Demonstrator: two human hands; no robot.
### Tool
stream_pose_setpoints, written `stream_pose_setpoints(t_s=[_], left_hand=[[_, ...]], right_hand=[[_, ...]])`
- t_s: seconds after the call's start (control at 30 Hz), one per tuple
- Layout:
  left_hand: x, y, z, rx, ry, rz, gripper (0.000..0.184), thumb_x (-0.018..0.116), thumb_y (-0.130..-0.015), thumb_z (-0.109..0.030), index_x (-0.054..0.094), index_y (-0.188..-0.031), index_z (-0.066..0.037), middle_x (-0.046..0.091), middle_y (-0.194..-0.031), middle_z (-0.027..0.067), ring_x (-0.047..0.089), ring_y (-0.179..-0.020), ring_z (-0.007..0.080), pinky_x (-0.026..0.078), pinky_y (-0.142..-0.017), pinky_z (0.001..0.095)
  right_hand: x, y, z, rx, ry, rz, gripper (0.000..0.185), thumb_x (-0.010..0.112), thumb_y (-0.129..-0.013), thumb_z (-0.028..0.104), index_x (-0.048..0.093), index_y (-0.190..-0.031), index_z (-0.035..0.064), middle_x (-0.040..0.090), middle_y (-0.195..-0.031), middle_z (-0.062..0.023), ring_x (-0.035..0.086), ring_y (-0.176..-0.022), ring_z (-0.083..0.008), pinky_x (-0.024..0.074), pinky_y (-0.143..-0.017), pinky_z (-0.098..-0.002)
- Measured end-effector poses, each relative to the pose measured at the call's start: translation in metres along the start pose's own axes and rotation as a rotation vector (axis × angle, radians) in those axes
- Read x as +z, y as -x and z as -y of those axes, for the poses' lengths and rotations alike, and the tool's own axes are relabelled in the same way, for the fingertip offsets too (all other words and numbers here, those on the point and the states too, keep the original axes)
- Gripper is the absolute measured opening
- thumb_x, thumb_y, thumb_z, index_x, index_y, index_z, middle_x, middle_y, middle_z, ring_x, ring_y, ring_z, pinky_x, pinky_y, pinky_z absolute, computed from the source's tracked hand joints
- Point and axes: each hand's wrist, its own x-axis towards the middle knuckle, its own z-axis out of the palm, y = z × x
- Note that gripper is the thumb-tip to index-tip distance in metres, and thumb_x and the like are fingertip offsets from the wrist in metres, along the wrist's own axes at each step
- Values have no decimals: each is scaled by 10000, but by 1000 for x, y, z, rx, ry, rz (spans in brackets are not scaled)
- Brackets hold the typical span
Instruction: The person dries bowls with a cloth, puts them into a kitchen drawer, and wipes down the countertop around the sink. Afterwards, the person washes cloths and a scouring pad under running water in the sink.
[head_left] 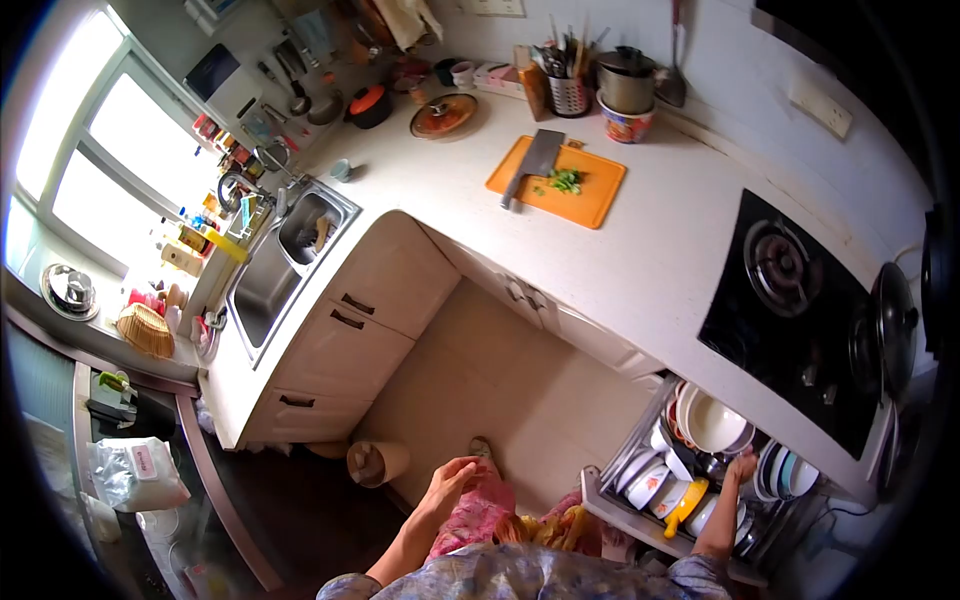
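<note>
While the left hand (452, 486) hovers released, the right hand (741, 468), grasp unclear, is beside a bowl (712, 424) in the drawer (640, 524).

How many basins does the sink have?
2. The larger basin is on the side nearer the person; the smaller basin adjoins its far end and has some items in it, too unclear to name. Neither basin appears hidden.

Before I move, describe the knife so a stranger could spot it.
On the white counter, between sink and stove, lies an orange board. The knife lies across it, its wide grey blade setting it apart from the small pile of chopped greens.
</note>
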Motion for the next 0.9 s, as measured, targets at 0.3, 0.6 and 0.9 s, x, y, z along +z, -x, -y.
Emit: stream_pose_setpoints(t_s=[0.3,0.6,0.9], left_hand=[[-179,-18,-17,24,202,-198,561,367,-910,-473,564,-1055,31,603,-1028,150,590,-945,239,445,-849,344],[-323,-32,-47,105,508,-405,393,431,-915,-350,554,-1061,-7,612,-996,132,605,-869,212,477,-779,327],[-372,-82,-92,68,630,-509,280,461,-911,-248,553,-1051,-24,627,-961,118,627,-822,197,493,-708,278]], right_hand=[[-54,206,145,-223,-337,-520,253,402,-899,214,554,-1007,43,612,-780,-196,599,-733,-344,458,-647,-437],[9,420,510,-683,-882,509,240,486,-897,243,574,-849,25,582,-611,-57,533,-526,-129,432,-529,-282],[11,549,821,-1264,-799,852,503,675,-764,308,491,-1094,-24,603,-895,-128,572,-777,-191,470,-700,-289]])
